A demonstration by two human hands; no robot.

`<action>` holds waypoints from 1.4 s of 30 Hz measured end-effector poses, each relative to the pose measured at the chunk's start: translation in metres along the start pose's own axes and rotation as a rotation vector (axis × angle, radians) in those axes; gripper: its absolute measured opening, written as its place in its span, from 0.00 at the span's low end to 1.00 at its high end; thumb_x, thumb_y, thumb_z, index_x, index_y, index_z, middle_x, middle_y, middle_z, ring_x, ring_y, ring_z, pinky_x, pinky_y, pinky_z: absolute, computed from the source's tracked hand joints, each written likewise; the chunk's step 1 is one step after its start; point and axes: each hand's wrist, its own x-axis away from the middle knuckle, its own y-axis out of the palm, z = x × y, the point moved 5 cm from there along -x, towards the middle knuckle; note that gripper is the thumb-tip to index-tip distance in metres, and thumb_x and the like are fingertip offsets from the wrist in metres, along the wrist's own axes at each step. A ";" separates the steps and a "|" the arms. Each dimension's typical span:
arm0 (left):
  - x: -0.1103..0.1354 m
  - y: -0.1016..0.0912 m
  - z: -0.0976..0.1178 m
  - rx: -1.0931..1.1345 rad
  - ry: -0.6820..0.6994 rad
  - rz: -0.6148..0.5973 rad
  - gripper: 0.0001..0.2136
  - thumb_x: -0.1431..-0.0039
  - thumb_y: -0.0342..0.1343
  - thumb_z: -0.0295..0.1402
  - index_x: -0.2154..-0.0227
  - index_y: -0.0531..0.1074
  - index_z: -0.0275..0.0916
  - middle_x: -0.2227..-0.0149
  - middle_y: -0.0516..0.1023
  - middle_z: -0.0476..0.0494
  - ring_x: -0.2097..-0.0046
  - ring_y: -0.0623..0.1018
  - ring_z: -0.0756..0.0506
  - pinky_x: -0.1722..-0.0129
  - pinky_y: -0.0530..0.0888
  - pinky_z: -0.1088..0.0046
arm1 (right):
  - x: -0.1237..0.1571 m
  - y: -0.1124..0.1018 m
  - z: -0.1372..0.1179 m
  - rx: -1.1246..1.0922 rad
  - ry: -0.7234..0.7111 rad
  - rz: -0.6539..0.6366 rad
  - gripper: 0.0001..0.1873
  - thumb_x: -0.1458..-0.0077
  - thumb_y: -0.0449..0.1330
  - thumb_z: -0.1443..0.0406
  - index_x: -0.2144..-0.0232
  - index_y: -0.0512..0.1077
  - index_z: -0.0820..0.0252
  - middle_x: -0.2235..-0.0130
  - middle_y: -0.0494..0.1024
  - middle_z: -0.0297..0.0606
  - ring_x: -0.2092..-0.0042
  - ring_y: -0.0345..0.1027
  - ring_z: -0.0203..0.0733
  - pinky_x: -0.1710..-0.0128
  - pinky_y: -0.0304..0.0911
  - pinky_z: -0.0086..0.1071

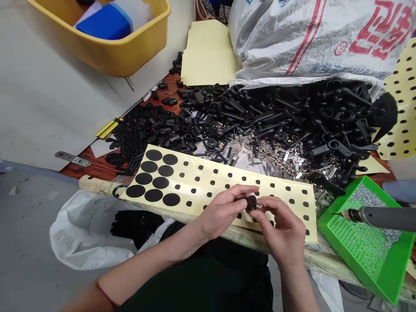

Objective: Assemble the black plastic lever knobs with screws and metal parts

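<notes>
Above the front edge of the table, both my hands meet at one small black plastic part (pixel 251 203). My left hand (pixel 224 208) pinches its left side between thumb and fingers. The fingertips of my right hand (pixel 281 221) close on its right side; what else they may hold is too small to tell. Beneath my hands lies a yellow sticker sheet (pixel 224 190) with large black discs at the left and rows of small black dots. Behind it are a pile of small metal clips (pixel 289 162) and a heap of black plastic handles (pixel 325 117).
A green basket (pixel 354 255) of small screws stands at right, a power screwdriver (pixel 386 216) reaching over it. Short black tubes (pixel 162 123) lie at left. A white sack (pixel 312 39), stacked yellow sheets (pixel 209 56) and a yellow bin (pixel 136 52) stand behind.
</notes>
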 end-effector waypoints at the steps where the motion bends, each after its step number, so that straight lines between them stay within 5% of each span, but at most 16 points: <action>1: 0.000 -0.002 0.000 -0.006 0.001 0.043 0.16 0.49 0.64 0.33 0.57 0.76 0.37 0.59 0.71 0.42 0.56 0.71 0.46 0.55 0.67 0.71 | 0.001 -0.001 0.002 -0.013 0.036 0.017 0.09 0.51 0.66 0.65 0.65 0.74 0.57 0.67 0.76 0.38 0.68 0.71 0.39 0.68 0.68 0.33; 6: -0.004 -0.006 -0.004 0.023 -0.026 0.135 0.15 0.59 0.71 0.33 0.69 0.75 0.33 0.68 0.77 0.44 0.65 0.76 0.49 0.61 0.70 0.73 | 0.003 -0.007 0.004 -0.061 0.080 0.076 0.13 0.51 0.66 0.64 0.60 0.76 0.57 0.64 0.78 0.40 0.65 0.73 0.40 0.65 0.71 0.34; 13: -0.009 -0.002 -0.007 -0.007 -0.060 0.091 0.16 0.58 0.70 0.34 0.66 0.76 0.31 0.74 0.78 0.46 0.78 0.74 0.53 0.73 0.71 0.74 | 0.005 -0.010 0.015 -0.186 0.258 0.178 0.11 0.54 0.67 0.63 0.64 0.79 0.56 0.65 0.80 0.39 0.68 0.74 0.38 0.70 0.71 0.30; 26: -0.010 -0.002 -0.005 -0.053 -0.006 0.181 0.12 0.58 0.67 0.30 0.71 0.72 0.32 0.78 0.76 0.50 0.80 0.73 0.53 0.76 0.70 0.77 | 0.014 0.000 0.023 -0.280 0.423 0.191 0.14 0.56 0.68 0.61 0.65 0.78 0.60 0.68 0.82 0.40 0.71 0.75 0.38 0.70 0.74 0.32; 29: -0.009 -0.002 -0.004 -0.071 -0.010 0.179 0.12 0.58 0.67 0.30 0.71 0.72 0.32 0.79 0.75 0.50 0.81 0.71 0.54 0.78 0.68 0.78 | 0.010 -0.005 0.021 -0.224 0.367 0.149 0.14 0.55 0.68 0.61 0.64 0.78 0.59 0.70 0.81 0.38 0.73 0.74 0.37 0.72 0.73 0.30; 35: -0.009 0.003 -0.005 -0.120 -0.060 0.041 0.12 0.51 0.64 0.33 0.67 0.72 0.30 0.75 0.77 0.44 0.75 0.74 0.52 0.74 0.71 0.75 | -0.003 -0.018 0.013 0.044 0.058 -0.085 0.15 0.47 0.62 0.64 0.55 0.75 0.54 0.58 0.79 0.42 0.59 0.75 0.41 0.62 0.73 0.34; 42: -0.009 0.001 -0.007 -0.125 -0.052 0.046 0.09 0.52 0.62 0.29 0.68 0.71 0.31 0.76 0.75 0.47 0.77 0.73 0.53 0.74 0.70 0.76 | 0.001 -0.015 0.020 -0.064 0.109 -0.145 0.13 0.46 0.61 0.65 0.56 0.75 0.54 0.56 0.77 0.42 0.58 0.74 0.41 0.61 0.73 0.34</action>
